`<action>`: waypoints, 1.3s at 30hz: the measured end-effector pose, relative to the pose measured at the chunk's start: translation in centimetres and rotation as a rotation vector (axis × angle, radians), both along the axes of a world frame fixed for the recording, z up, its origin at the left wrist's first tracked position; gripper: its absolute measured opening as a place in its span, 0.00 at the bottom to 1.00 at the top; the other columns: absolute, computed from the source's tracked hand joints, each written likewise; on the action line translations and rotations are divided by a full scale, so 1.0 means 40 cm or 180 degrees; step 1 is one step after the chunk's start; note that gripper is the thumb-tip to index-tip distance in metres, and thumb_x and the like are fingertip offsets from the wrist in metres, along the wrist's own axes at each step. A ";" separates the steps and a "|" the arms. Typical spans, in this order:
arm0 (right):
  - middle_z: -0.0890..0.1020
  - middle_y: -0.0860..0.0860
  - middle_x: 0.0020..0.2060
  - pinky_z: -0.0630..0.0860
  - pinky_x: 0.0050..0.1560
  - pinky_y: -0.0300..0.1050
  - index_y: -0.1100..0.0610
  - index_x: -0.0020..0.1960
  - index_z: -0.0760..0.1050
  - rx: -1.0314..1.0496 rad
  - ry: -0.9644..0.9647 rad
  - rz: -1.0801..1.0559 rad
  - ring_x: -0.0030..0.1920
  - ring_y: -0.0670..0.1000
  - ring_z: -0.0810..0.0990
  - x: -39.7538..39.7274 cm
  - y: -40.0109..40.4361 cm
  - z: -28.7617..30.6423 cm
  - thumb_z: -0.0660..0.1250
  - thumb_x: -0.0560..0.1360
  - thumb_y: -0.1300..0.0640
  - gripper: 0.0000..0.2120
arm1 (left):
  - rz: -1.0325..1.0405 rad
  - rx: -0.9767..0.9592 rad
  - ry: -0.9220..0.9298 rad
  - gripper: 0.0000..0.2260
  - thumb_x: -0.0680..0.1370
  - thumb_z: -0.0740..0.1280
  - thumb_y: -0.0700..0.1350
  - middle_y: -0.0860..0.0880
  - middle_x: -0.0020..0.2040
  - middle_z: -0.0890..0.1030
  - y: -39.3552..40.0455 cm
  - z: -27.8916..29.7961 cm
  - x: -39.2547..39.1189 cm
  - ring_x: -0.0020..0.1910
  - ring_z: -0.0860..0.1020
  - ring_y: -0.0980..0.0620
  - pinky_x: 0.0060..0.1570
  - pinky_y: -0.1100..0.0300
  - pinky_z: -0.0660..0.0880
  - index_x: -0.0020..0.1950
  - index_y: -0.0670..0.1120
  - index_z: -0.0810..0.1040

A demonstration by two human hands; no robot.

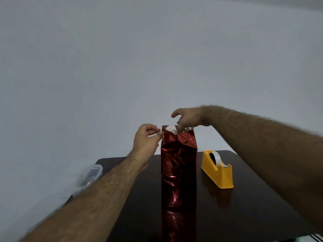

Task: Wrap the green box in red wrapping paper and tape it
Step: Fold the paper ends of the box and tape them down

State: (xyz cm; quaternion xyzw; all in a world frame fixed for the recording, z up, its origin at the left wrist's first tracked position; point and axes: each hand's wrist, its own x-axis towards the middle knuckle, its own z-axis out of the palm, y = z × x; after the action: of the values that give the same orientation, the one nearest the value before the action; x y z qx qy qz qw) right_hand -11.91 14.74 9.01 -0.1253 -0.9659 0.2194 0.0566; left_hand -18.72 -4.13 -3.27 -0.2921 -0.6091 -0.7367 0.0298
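On the dark counter (262, 206) stands the green box, hidden inside red wrapping paper (179, 172), sides covered. Left hand (146, 138) pinches the paper's top edge; right hand (187, 119) reaches fingers into the open top. Folding and taping that end seemingly remains; a yellow tape dispenser (217, 170) waits nearby.

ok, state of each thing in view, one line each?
wrapped box: upright on table, red paper around it, top end open
left hand: pinches paper's top left edge
right hand: fingers at top opening
tape dispenser: on table, right of box, untouched
clear container: table's left edge
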 end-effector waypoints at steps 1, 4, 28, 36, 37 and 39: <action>0.80 0.51 0.61 0.79 0.63 0.56 0.44 0.77 0.66 -0.0015 -0.0123 0.0020 0.59 0.55 0.80 -0.012 -0.002 0.000 0.79 0.67 0.57 0.42 | -0.0073 0.0033 -0.0118 0.12 0.81 0.73 0.39 0.51 0.59 0.85 0.000 -0.001 -0.004 0.57 0.85 0.52 0.58 0.49 0.83 0.61 0.50 0.77; 0.81 0.52 0.56 0.78 0.40 0.47 0.47 0.74 0.71 0.0015 -0.0233 0.0284 0.44 0.51 0.79 -0.028 -0.011 0.002 0.76 0.70 0.64 0.35 | -0.0180 0.0037 -0.0272 0.14 0.81 0.71 0.38 0.49 0.59 0.85 0.000 -0.007 -0.014 0.58 0.85 0.50 0.60 0.45 0.83 0.63 0.50 0.74; 0.86 0.46 0.52 0.80 0.61 0.52 0.49 0.43 0.88 0.0353 0.0454 0.1039 0.57 0.46 0.83 0.140 -0.079 -0.012 0.79 0.67 0.40 0.13 | -0.0530 -0.1130 0.0460 0.06 0.79 0.76 0.44 0.55 0.51 0.89 -0.023 0.009 -0.018 0.55 0.85 0.59 0.64 0.59 0.78 0.55 0.50 0.89; 0.84 0.41 0.51 0.77 0.61 0.46 0.44 0.41 0.86 0.0885 0.0842 0.1335 0.57 0.42 0.80 0.205 -0.092 -0.072 0.83 0.68 0.52 0.07 | -0.0721 -0.1481 0.0558 0.05 0.79 0.76 0.51 0.57 0.53 0.88 -0.041 0.021 -0.022 0.60 0.83 0.60 0.71 0.52 0.75 0.54 0.54 0.90; 0.84 0.40 0.52 0.76 0.60 0.44 0.44 0.42 0.87 0.0945 0.0878 0.1379 0.57 0.41 0.80 0.211 -0.090 -0.081 0.83 0.68 0.52 0.07 | -0.0779 -0.1510 0.0576 0.06 0.78 0.76 0.50 0.57 0.54 0.88 -0.041 0.023 -0.022 0.60 0.83 0.60 0.72 0.53 0.74 0.54 0.54 0.90; 0.83 0.38 0.52 0.74 0.57 0.41 0.45 0.44 0.87 0.1173 0.0961 0.1460 0.58 0.40 0.78 0.219 -0.088 -0.102 0.83 0.69 0.50 0.07 | -0.0851 -0.1576 0.0620 0.06 0.79 0.76 0.48 0.58 0.55 0.88 -0.041 0.029 -0.017 0.60 0.83 0.61 0.72 0.54 0.74 0.55 0.55 0.89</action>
State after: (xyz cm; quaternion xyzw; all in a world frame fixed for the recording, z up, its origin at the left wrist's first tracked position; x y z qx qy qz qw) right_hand -3.14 11.24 4.93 0.1418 -0.9731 0.0641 0.1699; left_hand -19.41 -5.79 -2.13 -0.4375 -0.7206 -0.5317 -0.0814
